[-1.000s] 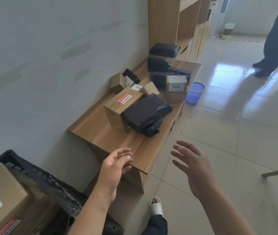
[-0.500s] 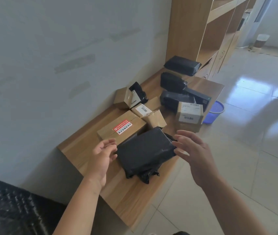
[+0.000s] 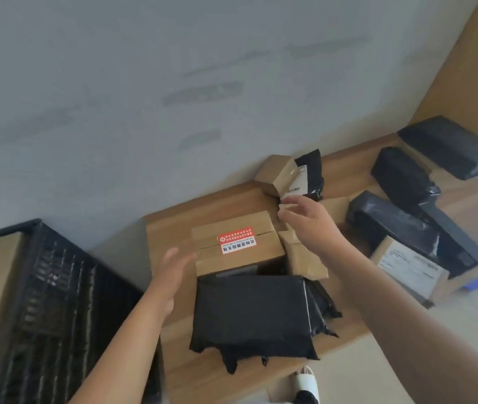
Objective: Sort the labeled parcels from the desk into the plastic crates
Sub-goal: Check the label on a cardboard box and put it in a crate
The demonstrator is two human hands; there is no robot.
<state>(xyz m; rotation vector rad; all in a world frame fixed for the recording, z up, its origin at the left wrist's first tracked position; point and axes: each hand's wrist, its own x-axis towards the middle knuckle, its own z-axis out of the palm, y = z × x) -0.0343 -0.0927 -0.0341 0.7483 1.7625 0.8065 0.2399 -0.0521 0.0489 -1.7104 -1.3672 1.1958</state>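
Our right fingers [image 3: 286, 209] pinch small box [image 3: 289, 205] at centre; left hand [image 3: 173, 271] fingers straight, apart, beside labelled box [image 3: 236, 246] on worktop [image 3: 170, 223].

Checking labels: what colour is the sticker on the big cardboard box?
Red and white sticker, head view.
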